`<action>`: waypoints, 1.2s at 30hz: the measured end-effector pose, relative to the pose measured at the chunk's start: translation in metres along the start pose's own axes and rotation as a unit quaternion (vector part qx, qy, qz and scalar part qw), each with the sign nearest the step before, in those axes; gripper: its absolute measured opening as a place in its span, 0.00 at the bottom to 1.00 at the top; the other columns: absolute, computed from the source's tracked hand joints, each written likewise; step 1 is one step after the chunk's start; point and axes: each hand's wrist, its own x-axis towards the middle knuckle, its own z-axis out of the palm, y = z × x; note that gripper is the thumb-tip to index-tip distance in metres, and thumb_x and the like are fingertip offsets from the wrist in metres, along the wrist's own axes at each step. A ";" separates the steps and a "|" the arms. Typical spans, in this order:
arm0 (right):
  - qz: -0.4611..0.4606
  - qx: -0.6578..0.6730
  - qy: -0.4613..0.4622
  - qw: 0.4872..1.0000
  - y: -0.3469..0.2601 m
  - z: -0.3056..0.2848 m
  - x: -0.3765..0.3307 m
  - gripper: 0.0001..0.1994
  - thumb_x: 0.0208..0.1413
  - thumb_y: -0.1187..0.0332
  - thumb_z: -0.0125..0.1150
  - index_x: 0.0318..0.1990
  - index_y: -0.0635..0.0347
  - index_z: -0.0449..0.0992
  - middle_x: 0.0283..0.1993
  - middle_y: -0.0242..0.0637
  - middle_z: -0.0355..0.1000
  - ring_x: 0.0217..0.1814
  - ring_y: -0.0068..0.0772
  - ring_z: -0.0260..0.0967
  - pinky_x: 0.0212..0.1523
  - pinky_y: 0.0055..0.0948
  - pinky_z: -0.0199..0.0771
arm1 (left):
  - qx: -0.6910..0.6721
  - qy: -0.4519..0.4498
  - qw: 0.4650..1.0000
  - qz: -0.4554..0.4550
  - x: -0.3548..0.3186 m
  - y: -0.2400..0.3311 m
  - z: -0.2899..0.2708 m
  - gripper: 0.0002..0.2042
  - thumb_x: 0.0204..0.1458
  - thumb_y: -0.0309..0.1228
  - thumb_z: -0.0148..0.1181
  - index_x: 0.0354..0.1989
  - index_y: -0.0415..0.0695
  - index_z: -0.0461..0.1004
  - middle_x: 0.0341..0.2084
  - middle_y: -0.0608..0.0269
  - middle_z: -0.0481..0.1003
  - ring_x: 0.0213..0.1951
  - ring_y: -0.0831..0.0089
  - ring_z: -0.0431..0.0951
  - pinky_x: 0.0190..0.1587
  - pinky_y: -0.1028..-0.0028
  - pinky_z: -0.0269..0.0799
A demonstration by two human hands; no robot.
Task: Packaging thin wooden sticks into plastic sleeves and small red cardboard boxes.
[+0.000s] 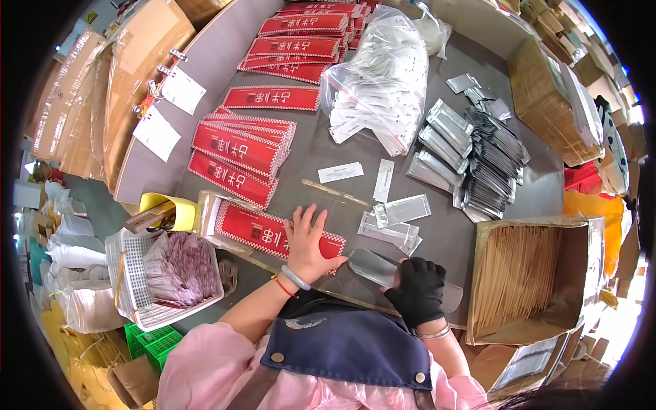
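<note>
My left hand (307,249), bare with a bangle and a red string at the wrist, lies with fingers spread over a long red printed sleeve (249,227) near the front edge. Its thumb points right, toward a silvery flat packet (371,266). That packet is under my right hand (418,292), which wears a black fingerless glove and has its fingers curled around it; the fingertips are partly hidden. Just beyond lie several clear-and-silver packets (403,210) and two small white slips (340,171), apart from both hands.
Stacks of red sleeves (239,147) line the left. A clear bag of white slips (383,75) stands at the back, silvery packets (492,150) pile right. A carton of thin wooden sticks (512,273) is near right, a white basket (130,280) and yellow container (179,213) left.
</note>
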 end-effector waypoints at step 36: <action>0.308 -0.059 0.177 0.933 0.186 0.007 -0.149 0.11 0.51 0.64 0.55 0.33 0.64 0.74 0.41 0.52 0.73 0.47 0.56 0.68 0.47 0.47 0.69 | -0.154 -0.058 0.985 0.061 0.129 0.018 0.008 0.09 0.46 0.32 0.67 0.31 0.43 0.74 0.22 0.56 0.73 0.28 0.54 0.75 0.34 0.56 0.69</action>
